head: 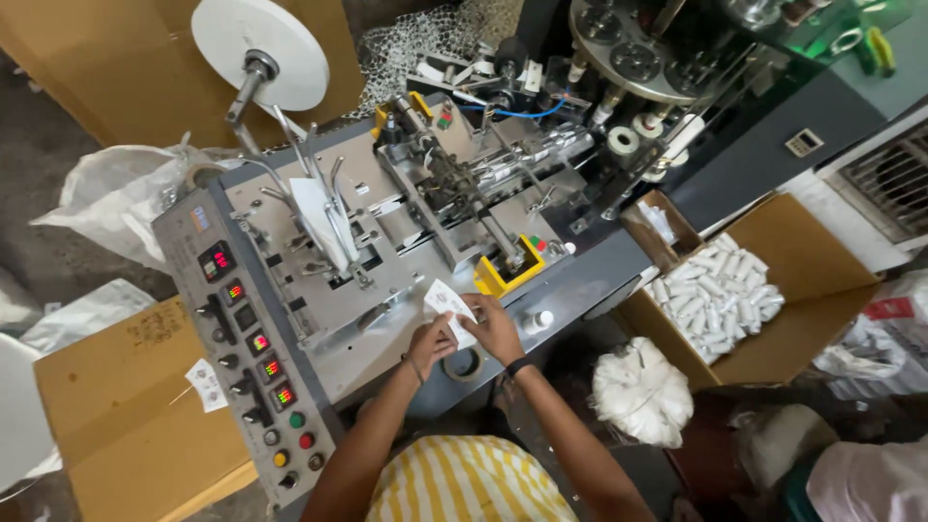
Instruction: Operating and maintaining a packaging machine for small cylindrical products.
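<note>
Both hands pinch a small white printed paper blank [448, 307] over the grey metal machine bed [387, 338]: left hand [430, 343] at seven o'clock, right hand [495, 329] at four o'clock. A steady, flat, square hold probably serves best; a brown tape roll [464, 364] lies just below at six o'clock.

A: Head view. Left hand [429, 345] and right hand [495, 329] both grip 1 stack of white paper blanks [448, 307], held just above the grey machine deck [580, 280].

B: Nearby items?

A: Tape roll [466, 364] just below the hands, small white bottle [537, 321] to their right, yellow guard [507, 277] above. Control panel [246, 353] at left. Open carton of white cups [717, 298] at right, well apart.
</note>
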